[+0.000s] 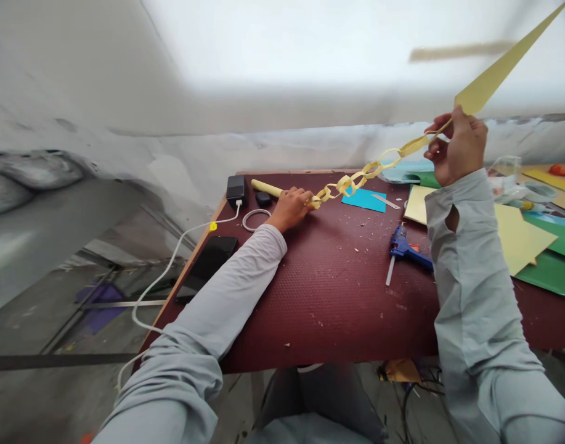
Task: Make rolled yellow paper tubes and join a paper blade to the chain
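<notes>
Paper chain point(344, 184) slants from your 12 to 2 o'clock. Right hand point(460, 146) pinches its upper end; left hand point(290, 208) at lower end, can't tell grip. Pull lightly, could tear.

1 white cable point(183, 235) plugs into 1 black box point(236, 189), near 1 phone point(208, 264).

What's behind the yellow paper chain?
Behind the yellow paper chain, you can see the dark red tabletop, part of a bright blue sheet and the whitish wall. The links cover small bits of these, so what's right behind them can't be seen.
</notes>
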`<state>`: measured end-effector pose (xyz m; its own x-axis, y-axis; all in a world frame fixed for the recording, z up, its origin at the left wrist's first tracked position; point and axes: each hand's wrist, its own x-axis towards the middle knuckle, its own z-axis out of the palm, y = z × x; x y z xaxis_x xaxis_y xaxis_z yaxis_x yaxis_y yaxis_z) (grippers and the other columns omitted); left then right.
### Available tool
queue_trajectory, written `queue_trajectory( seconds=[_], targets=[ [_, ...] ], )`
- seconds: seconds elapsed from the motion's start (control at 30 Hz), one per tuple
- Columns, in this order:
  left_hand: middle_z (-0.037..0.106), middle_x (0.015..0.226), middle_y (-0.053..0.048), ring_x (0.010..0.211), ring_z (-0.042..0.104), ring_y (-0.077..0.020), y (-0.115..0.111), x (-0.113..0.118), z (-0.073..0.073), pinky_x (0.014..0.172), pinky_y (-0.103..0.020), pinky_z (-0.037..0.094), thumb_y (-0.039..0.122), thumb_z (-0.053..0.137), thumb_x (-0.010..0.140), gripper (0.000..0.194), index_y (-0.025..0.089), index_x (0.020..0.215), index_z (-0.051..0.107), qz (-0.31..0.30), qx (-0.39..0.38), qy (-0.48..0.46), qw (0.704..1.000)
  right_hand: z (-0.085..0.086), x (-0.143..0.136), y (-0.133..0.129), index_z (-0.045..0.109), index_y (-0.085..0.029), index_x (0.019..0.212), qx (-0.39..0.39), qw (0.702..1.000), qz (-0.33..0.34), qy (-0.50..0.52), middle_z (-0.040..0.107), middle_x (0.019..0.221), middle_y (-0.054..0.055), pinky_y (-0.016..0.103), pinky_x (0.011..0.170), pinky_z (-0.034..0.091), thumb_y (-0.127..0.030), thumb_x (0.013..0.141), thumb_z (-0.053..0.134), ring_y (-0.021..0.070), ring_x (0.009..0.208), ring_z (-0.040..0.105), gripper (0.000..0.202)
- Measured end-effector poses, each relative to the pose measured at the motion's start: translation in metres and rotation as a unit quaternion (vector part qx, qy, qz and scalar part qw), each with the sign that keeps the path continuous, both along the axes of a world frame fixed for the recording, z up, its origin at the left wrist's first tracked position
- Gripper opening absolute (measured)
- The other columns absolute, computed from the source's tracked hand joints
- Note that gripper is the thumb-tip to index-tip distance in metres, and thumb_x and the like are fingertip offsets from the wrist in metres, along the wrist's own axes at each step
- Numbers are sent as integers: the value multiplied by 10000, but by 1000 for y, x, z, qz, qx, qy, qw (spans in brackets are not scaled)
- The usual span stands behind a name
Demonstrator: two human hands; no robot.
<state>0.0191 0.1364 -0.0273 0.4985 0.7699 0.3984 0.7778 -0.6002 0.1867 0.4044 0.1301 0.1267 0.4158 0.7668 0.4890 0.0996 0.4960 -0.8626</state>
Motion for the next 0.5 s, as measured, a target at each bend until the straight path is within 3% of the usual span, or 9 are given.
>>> queue_trajectory(
  seconds=[0.1,0.2,0.3,0.43,0.5],
  targets=[
    [717,1241,-140,1189,569,-311,0,-1,3,1047,-473,381,294,567,1013,241,214,1193,705,8,50,-45,998,-9,17,11,636,-204,1035,-56,998,40,-4,753,991,125,375,511,271,-503,1090,409,25,468,454,379],
    [714,1298,-129,1255,570,-288,1,-2,1,1109,-469,365,217,501,1029,252,219,1182,702,-10,85,-94,992,-16,33,20,659,-198,1035,-95,991,90,0,759,911,131,405,565,342,-513,1076,439,40,535,554,386],
    [745,1187,-112,1163,624,-273,6,-3,-4,1104,-463,389,128,480,997,274,218,1140,696,-23,96,-106,989,-19,38,18,657,-227,910,-63,990,124,23,718,791,62,369,551,370,-506,1051,522,55,545,564,341],
    [731,1013,-84,982,654,-246,16,-9,-8,964,-410,471,46,474,936,294,208,1069,681,-25,106,-154,982,-19,31,2,688,-271,880,-29,984,159,77,666,782,-21,293,461,375,-516,873,792,84,525,479,266],
    [722,1001,-79,961,658,-233,21,-13,-8,920,-384,487,33,458,931,301,203,1064,669,-26,107,-176,978,-17,28,-4,695,-280,856,2,985,158,69,640,746,-25,285,440,367,-522,860,802,91,515,432,264]
  ],
)
